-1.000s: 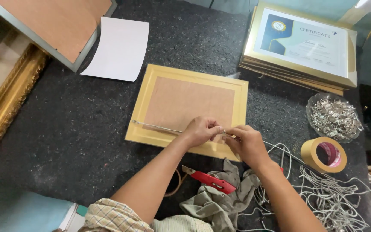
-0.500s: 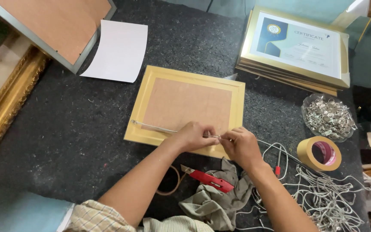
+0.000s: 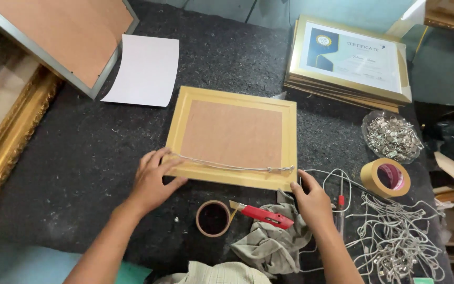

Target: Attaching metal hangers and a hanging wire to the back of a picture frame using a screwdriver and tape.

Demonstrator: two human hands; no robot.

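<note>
Dark felt covers the tabletop (image 3: 69,158); a gold frame (image 3: 232,138) lies face down at its centre. Left hand (image 3: 151,179), grip released, presses flat on the frame's 8 o'clock corner; right hand (image 3: 311,197), also released, touches the 4 o'clock corner. A cord (image 3: 227,166) spans the back.

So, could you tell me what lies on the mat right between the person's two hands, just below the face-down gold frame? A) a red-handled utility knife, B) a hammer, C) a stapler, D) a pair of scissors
A: a red-handled utility knife lies beside a small tape roll, between the left hand and right hand, just below the gold frame.
</note>
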